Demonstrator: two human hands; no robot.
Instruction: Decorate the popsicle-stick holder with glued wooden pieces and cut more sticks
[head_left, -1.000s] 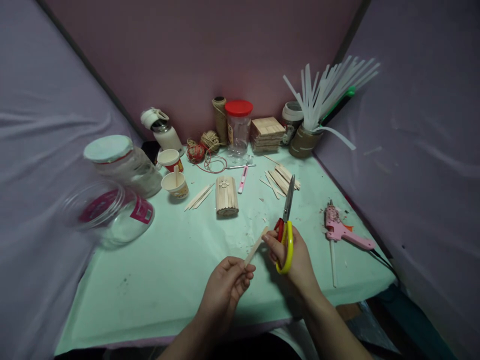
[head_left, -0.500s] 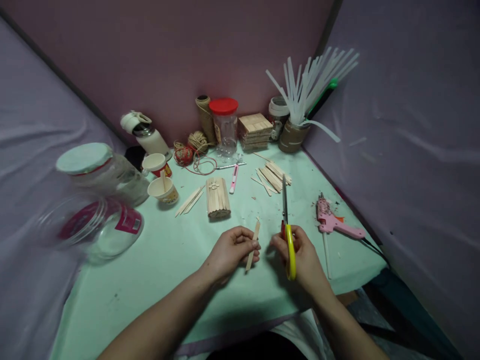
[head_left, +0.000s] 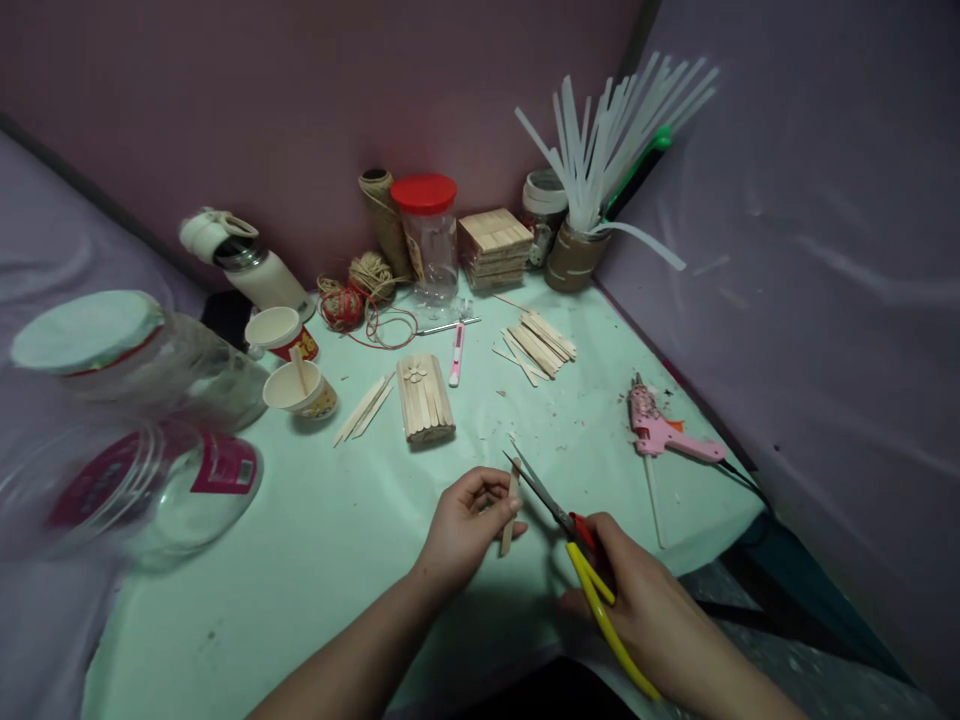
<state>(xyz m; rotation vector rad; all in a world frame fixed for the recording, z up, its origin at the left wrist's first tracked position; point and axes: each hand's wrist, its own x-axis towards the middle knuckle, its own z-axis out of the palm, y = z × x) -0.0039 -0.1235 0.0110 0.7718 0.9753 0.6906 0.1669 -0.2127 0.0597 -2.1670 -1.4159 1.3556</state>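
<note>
My left hand [head_left: 466, 520] pinches a short wooden craft stick [head_left: 511, 512] upright above the pale green tabletop [head_left: 315, 530]. My right hand [head_left: 637, 600] grips yellow-and-red-handled scissors [head_left: 574, 545], whose slightly parted blades point up-left and reach the top of the stick. A small block of glued sticks [head_left: 424, 398] lies just beyond my hands.
A pink glue gun [head_left: 664, 432] lies at the right. Loose sticks [head_left: 537, 346], a pink cutter [head_left: 455, 354], twine, paper cups [head_left: 300, 390], a red-lidded jar [head_left: 427, 236], a stack of sticks [head_left: 495, 248] and a cup of glue rods [head_left: 592, 170] sit farther back. Two large clear jars [head_left: 142, 470] stand at the left.
My right hand dropped back toward me and swung the scissors from pointing away to pointing up-left at the stick. My left hand kept hold of the stick, nearly in place.
</note>
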